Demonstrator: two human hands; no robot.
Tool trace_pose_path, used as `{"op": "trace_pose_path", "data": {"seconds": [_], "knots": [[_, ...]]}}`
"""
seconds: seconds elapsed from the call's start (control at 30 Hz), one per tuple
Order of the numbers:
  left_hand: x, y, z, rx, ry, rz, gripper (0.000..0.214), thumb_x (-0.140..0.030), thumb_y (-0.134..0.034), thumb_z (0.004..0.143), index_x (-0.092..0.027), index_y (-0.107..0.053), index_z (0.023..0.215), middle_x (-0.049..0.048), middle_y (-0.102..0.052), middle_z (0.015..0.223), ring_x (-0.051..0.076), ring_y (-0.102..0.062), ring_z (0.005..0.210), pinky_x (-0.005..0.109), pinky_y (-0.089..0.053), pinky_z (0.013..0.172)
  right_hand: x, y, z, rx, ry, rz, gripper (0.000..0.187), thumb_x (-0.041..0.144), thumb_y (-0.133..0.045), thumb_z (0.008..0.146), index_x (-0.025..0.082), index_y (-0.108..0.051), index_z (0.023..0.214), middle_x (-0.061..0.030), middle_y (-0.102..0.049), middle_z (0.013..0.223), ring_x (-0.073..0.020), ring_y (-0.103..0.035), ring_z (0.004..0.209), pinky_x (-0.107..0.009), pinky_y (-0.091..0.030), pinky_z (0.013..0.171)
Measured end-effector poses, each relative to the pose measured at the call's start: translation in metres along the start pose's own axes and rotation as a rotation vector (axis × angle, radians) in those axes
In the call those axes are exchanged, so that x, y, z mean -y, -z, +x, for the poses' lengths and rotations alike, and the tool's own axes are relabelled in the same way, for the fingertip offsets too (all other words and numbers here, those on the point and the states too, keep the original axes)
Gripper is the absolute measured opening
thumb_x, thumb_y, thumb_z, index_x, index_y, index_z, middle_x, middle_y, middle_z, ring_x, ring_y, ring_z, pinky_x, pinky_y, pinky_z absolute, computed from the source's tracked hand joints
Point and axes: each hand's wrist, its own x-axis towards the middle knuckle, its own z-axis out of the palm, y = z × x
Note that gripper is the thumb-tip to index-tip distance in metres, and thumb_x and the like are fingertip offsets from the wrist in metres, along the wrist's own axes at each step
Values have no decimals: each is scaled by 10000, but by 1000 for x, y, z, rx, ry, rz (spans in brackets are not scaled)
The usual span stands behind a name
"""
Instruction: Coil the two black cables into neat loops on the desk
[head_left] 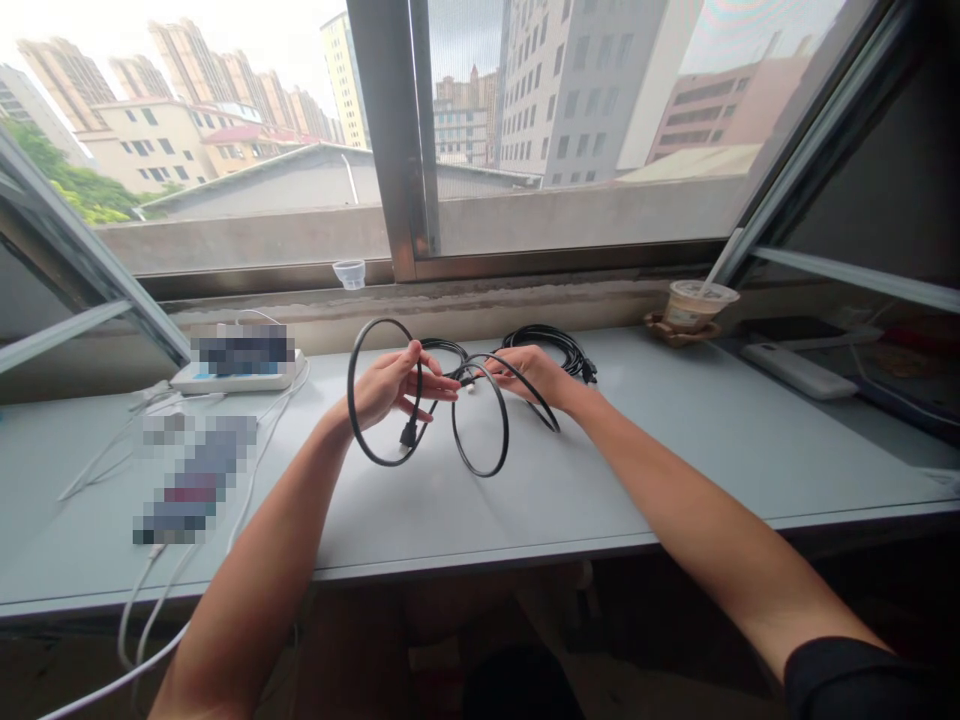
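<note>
My left hand (pixel 394 388) is raised over the table with its thumb up and its fingers stretched out and apart. A loop of black cable (pixel 354 420) passes in front of this hand, close to the thumb and fingers. One plug (pixel 409 433) of the cable, black with a pale metal tip, hangs below the left fingers. My right hand (pixel 525 372) is closed on the same cable, fingers partly hidden, with further loops hanging beneath it. The left fingertips are close to the right fingers. Behind the hands lies another coiled black cable (pixel 562 342) on the table.
The pale table (pixel 600 500) stands against a window. At left are a white power strip (pixel 232 380), white cords and a blurred-out device (pixel 196 480). A drink cup (pixel 699 305) stands at the back right, near a white object (pixel 799 370). A small clear cup (pixel 349 274) sits on the sill.
</note>
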Motion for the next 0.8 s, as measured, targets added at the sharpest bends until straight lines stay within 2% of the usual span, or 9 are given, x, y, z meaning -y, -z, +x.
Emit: {"op": "trace_pose_path", "data": {"seconds": [0.1, 0.23, 0.3, 0.4, 0.5, 0.63, 0.7, 0.8], "knots": [[-1, 2, 1, -50, -19, 42, 704, -824, -584, 894, -148, -676, 1070, 256, -789, 1191, 419, -787, 1089, 395, -639, 671, 2, 8, 0, -3, -59, 100, 281, 422, -752, 880, 199, -875, 1000, -121, -787, 977, -237, -706, 865, -331, -547, 732], [1, 0, 3, -132, -81, 184, 852, -867, -529, 890, -168, -710, 1341, 253, -714, 1382, 414, -733, 1220, 363, -619, 749, 10, 12, 0, 23, -131, 167, 293, 449, -808, 829, 193, -880, 953, -111, -780, 962, -220, -694, 861, -313, -539, 713], [4, -5, 4, -145, -113, 268, 860, -865, -492, 910, -211, -689, 1433, 218, -635, 1509, 411, -691, 1288, 313, -591, 725, 17, 9, 1, 50, -137, 213, 344, 490, -821, 817, 180, -880, 955, -105, -780, 948, -206, -686, 834, -306, -538, 702], [9, -15, 7, -126, -128, 342, 804, -829, -446, 959, -249, -681, 1464, 179, -592, 1571, 394, -668, 1319, 257, -555, 668, 28, -1, 3, 97, -119, 270, 427, 543, -837, 795, 161, -873, 982, -98, -793, 914, -218, -698, 827, -320, -557, 729], [13, -23, 8, -70, -93, 294, 721, -749, -593, 945, -275, -658, 1484, 177, -628, 1535, 359, -732, 1200, 289, -597, 686, 35, -8, 4, 102, -109, 233, 407, 532, -858, 785, 164, -861, 958, -88, -799, 881, -229, -712, 812, -330, -563, 750], [13, -25, 5, 37, -41, 224, 711, -511, -874, 824, -270, -659, 1457, 164, -734, 1354, 300, -767, 1100, 341, -636, 803, 41, -8, 4, 56, -67, 147, 298, 470, -826, 838, 175, -826, 883, -65, -769, 823, -203, -685, 744, -321, -544, 717], [13, -24, 4, 28, -26, 213, 683, -482, -898, 803, -251, -680, 1408, 155, -759, 1274, 285, -770, 1075, 349, -639, 823, 47, -8, 4, 65, -12, 112, 260, 442, -780, 886, 187, -821, 854, -72, -761, 851, -204, -683, 768, -327, -543, 728], [15, -24, 6, -26, -55, 178, 647, -544, -868, 819, -203, -701, 1343, 154, -772, 1199, 290, -767, 1057, 379, -648, 843, 55, -12, 4, 101, 34, 61, 223, 429, -774, 901, 217, -841, 888, -106, -741, 1073, -234, -702, 947, -347, -568, 829]]}}
